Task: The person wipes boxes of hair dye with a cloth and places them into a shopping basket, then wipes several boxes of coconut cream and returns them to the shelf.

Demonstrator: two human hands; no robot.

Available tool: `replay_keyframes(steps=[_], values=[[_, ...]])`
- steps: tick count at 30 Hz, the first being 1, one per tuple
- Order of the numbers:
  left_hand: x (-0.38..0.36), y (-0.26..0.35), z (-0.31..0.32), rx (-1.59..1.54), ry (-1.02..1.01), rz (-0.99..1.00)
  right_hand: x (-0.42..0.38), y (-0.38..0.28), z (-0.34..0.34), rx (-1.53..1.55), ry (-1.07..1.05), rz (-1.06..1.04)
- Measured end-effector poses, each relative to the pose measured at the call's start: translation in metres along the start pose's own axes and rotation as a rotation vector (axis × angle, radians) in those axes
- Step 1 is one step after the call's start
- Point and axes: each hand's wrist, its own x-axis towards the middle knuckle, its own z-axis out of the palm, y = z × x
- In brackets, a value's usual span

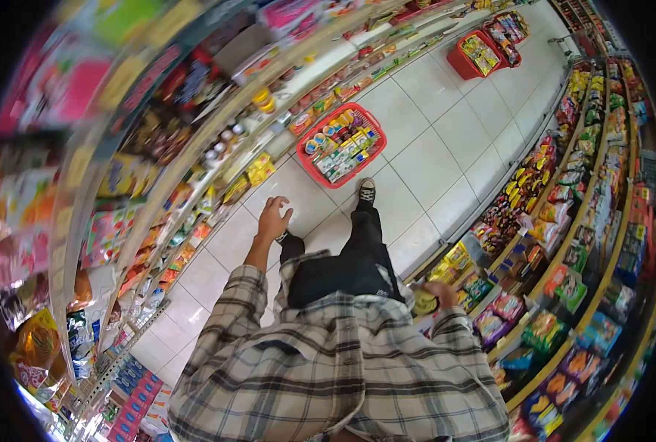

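My left hand hangs in the air over the white floor tiles with its fingers apart and holds nothing. It is stretched toward the red shopping basket full of small packaged goods, still apart from it. My right hand is close to my hip and is closed around a small yellow-green round item. My plaid sleeves and black trousers fill the lower middle. One black sneaker steps forward just short of the basket.
Shelves of snacks line the aisle on the right, shelves of packets and jars on the left. Two more red baskets with goods stand farther down the tiled aisle.
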Motion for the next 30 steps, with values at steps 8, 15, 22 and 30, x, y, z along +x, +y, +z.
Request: replay_keyframes(steps=[8,15,22,30], values=[[0.126,0.029,0.135,-0.038,-0.180,-0.410,0.108,-0.115,-0.086,-0.061,0.361,0.210],[0.348,-0.012,0.312,-0.120,-0.054,-0.485,0.165,-0.048,-0.046,0.067,0.253,0.305],[0.517,-0.028,0.423,-0.210,0.197,-0.775,0.099,0.045,0.020,0.155,-0.108,0.707],[0.537,-0.042,0.418,-0.517,0.040,-0.878,0.097,0.054,0.041,0.285,-0.176,0.684]])
